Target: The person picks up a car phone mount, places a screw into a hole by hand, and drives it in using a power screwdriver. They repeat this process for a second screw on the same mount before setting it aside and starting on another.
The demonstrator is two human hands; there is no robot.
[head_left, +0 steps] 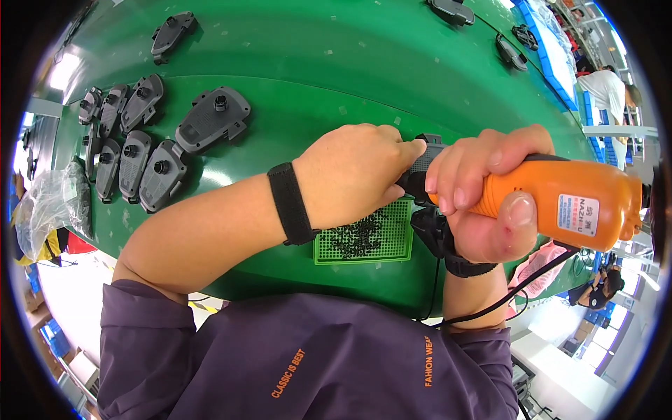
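Note:
My right hand (pixel 490 189) is wrapped round an orange electric screwdriver (pixel 542 185), which lies across the view with its black nose pointing left. Closed fingers of my left hand (pixel 353 164) press on a dark grey plastic part (pixel 427 155) right at that nose. Most of this part is hidden behind both hands, and the screwdriver's tip cannot be seen. Just below the nose is a black plastic piece (pixel 428 227), partly covered by my right hand. Under my left wrist sits a green tray (pixel 318 253) with many small black screws (pixel 357 238).
Several dark grey housings with black knobs (pixel 164 168) stand at the left, with another housing (pixel 215 119) beside them. More housings (pixel 451 10) lie far off. A black cable (pixel 518 290) runs from the screwdriver. Blue bins (pixel 549 52) and people (pixel 605 91) are at the right; a clear plastic bag (pixel 52 206) hangs left.

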